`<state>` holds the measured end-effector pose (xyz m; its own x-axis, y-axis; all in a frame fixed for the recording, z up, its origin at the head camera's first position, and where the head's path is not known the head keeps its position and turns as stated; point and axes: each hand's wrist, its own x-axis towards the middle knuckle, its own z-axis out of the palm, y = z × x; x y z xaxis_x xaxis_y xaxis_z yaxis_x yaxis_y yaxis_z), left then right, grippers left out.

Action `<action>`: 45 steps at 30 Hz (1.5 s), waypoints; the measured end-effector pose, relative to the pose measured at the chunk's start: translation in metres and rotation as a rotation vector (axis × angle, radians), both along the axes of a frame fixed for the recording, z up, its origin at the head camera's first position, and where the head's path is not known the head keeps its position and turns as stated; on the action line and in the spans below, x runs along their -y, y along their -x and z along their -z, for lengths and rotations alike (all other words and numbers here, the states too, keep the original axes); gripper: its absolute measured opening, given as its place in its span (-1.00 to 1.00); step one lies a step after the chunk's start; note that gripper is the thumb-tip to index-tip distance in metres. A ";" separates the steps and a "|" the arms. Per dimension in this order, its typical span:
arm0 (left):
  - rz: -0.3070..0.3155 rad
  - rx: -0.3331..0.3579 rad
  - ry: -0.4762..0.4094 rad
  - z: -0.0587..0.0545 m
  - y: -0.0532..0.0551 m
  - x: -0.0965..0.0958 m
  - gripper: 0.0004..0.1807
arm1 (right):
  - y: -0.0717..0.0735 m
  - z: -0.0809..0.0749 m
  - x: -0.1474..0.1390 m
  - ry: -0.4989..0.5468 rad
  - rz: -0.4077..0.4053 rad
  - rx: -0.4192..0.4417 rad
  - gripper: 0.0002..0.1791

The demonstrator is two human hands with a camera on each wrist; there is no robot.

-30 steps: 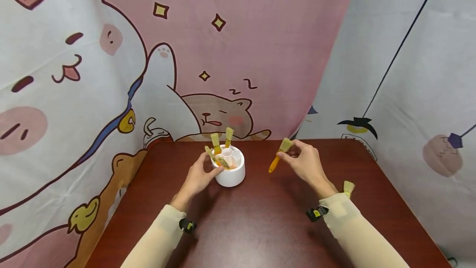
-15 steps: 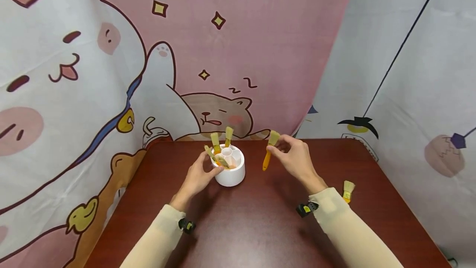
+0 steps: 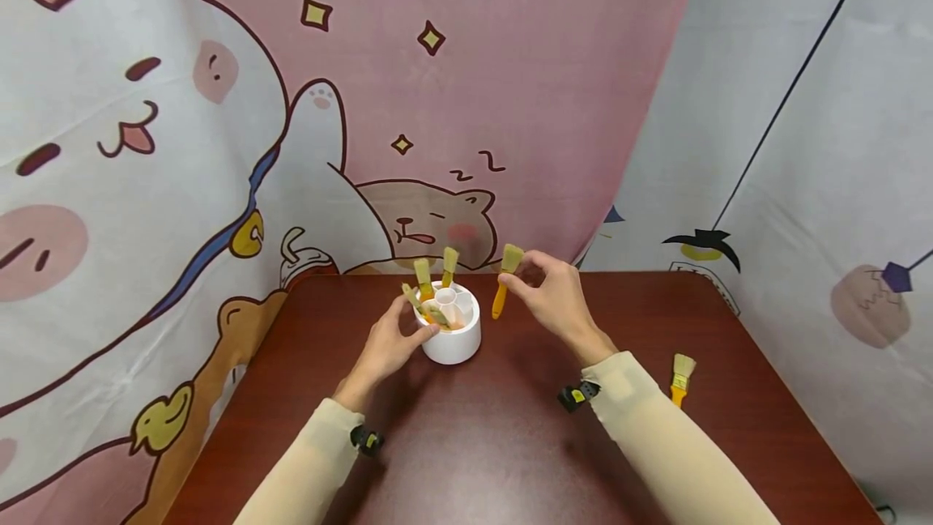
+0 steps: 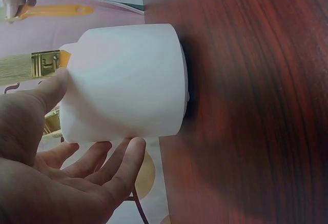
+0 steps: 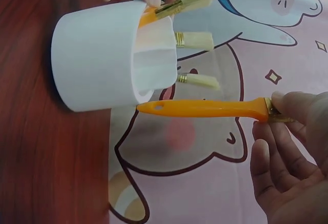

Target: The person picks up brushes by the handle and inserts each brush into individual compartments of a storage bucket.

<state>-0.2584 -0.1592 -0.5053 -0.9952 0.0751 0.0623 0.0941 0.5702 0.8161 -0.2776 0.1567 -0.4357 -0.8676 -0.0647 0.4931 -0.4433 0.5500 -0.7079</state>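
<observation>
A round white holder (image 3: 453, 348) with inner compartments stands upright on the table, several bristle brushes (image 3: 423, 275) in it, bristles up. My left hand (image 3: 386, 347) holds it at its left side. In the left wrist view the thumb lies at the rim, the fingers (image 4: 123, 167) along the wall. To the holder's right, my right hand (image 3: 560, 298) pinches a paintbrush (image 3: 499, 300) near its metal band, orange handle hanging down. In the right wrist view the handle (image 5: 200, 108) tip is close to the holder's rim; whether they touch I cannot tell.
Another paintbrush (image 3: 681, 377) with an orange handle lies on the right part of the dark red wooden table (image 3: 503, 444), beyond the right sleeve. A cartoon-printed cloth (image 3: 525, 104) hangs right behind the table's back edge.
My right hand has moved left with the paintbrush, towards the holder, and slightly up. More of the brush lying on the table shows now. The left hand and the holder have stayed put.
</observation>
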 end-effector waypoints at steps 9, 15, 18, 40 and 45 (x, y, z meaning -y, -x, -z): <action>0.010 -0.022 -0.015 0.003 0.001 0.000 -0.06 | 0.005 0.002 0.016 0.004 -0.047 -0.025 -0.74; 0.008 -0.005 -0.015 0.003 0.002 0.000 -0.06 | 0.007 0.003 0.024 0.008 -0.060 -0.027 -0.75; 0.010 0.006 -0.014 0.002 0.003 0.000 -0.05 | 0.008 0.003 0.028 0.000 -0.068 -0.028 -0.75; 0.010 0.006 -0.018 0.002 0.002 -0.002 -0.05 | 0.014 0.028 0.047 -0.058 -0.146 -0.044 -0.79; 0.011 0.004 -0.020 0.001 0.002 -0.003 -0.05 | 0.018 0.033 0.051 -0.053 -0.179 -0.016 -0.75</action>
